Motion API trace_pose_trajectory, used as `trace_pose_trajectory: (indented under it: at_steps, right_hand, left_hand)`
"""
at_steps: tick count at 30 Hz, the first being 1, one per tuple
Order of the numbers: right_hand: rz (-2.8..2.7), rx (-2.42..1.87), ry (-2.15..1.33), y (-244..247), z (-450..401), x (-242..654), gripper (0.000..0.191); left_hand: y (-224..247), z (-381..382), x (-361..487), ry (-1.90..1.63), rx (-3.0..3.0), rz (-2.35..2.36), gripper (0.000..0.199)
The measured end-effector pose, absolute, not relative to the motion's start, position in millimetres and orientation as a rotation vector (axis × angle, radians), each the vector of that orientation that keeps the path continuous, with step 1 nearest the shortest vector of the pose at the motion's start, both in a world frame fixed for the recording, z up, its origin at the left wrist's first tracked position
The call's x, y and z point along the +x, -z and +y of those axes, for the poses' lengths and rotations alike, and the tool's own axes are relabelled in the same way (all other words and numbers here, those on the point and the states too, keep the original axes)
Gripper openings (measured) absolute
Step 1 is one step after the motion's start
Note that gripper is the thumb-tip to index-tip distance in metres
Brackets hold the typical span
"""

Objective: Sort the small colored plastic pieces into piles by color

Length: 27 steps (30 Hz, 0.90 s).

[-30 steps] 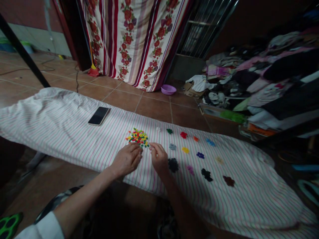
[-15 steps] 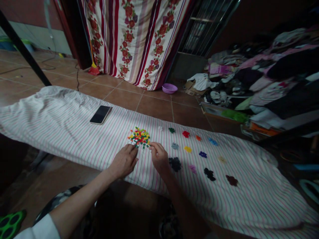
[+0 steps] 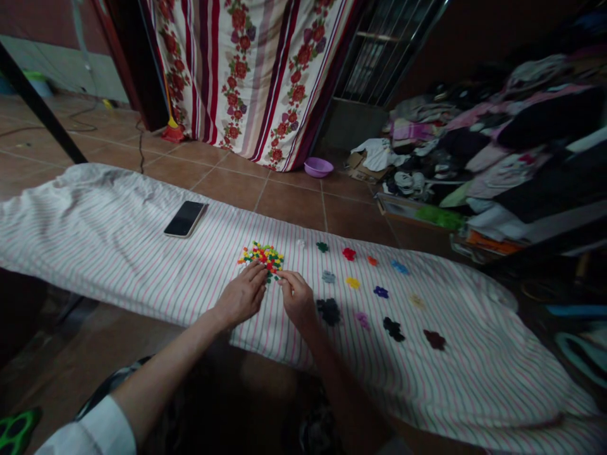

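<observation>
A mixed pile of small coloured pieces [image 3: 262, 254] lies on a striped cloth [image 3: 133, 253]. My left hand [image 3: 243, 293] rests at the pile's near edge, fingers spread a little over the pieces, holding nothing visible. Just right of it, my right hand [image 3: 296, 296] has thumb and forefinger pinched at the pile's right edge; whatever is between them is too small to make out. To the right are sorted single-colour heaps, among them red [image 3: 349, 254], yellow [image 3: 353, 282], dark blue [image 3: 380, 292], grey [image 3: 328, 277], black [image 3: 393, 328] and brown [image 3: 434, 340].
A phone [image 3: 184, 219] lies on the cloth left of the pile. Beyond the cloth's far edge, a purple bowl [image 3: 318, 167] stands on the tiled floor before a floral curtain [image 3: 256, 76]. Clothes [image 3: 502, 145] are heaped at the right.
My left hand has reached slightly farther over the pile, uncovering less of its near side. The whole view has shifted a little, so the things appear farther left.
</observation>
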State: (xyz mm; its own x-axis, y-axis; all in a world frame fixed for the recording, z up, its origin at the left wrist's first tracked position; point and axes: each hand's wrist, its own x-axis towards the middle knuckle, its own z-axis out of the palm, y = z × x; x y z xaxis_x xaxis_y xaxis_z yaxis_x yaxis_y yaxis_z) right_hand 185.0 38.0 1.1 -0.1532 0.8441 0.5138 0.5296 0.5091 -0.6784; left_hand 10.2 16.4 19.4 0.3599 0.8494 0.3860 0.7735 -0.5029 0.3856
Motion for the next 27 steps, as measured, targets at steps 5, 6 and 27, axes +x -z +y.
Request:
trace_pose_trajectory:
  at_steps: [5, 6, 27]
  right_hand:
    - [-1.834, -1.199, -0.406, 1, 39, 183, 0.028]
    - [-1.839, -1.207, -0.411, 1, 40, 182, 0.027]
    - [-1.984, -1.253, -0.324, 5, 47, 156, 0.016]
  left_hand:
    - [-28, 16, -3, -0.857, 2.396, 1.701, 0.032]
    - [-29, 16, -6, -0.840, 2.349, 1.795, 0.030]
    - [-21, 34, -21, -1.002, 1.874, 1.773, 0.038]
